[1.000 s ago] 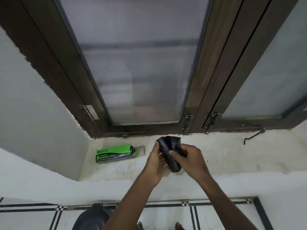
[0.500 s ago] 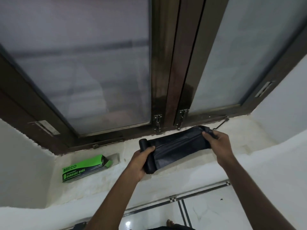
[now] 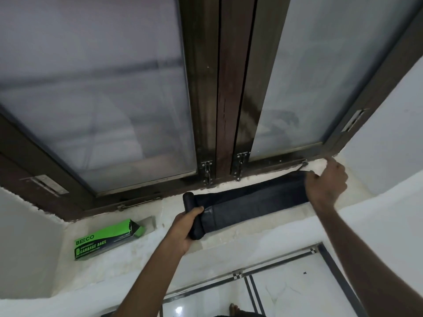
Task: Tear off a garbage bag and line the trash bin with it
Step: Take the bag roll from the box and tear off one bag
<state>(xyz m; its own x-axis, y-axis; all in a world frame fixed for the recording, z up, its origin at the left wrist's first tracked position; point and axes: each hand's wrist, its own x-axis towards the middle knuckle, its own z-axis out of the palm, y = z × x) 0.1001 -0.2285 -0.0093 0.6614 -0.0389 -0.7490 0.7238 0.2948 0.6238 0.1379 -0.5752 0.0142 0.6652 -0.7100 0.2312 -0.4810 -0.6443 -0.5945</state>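
Your left hand [image 3: 183, 227] grips the bag roll [image 3: 192, 216] above the sill's [image 3: 229, 239] front edge while your right hand [image 3: 325, 186] pinches the stretched bag [image 3: 251, 200], probably to expose the tear line.

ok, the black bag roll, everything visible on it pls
The garbage bag roll is black, thin plastic with a dull sheen, partly unrolled. The left hand grips the still-wound core, tilted near upright. A flat, creased strip runs right from it to the right hand, which pinches its free end. It is held above the white sill, in front of the window frame. No tear line shows.
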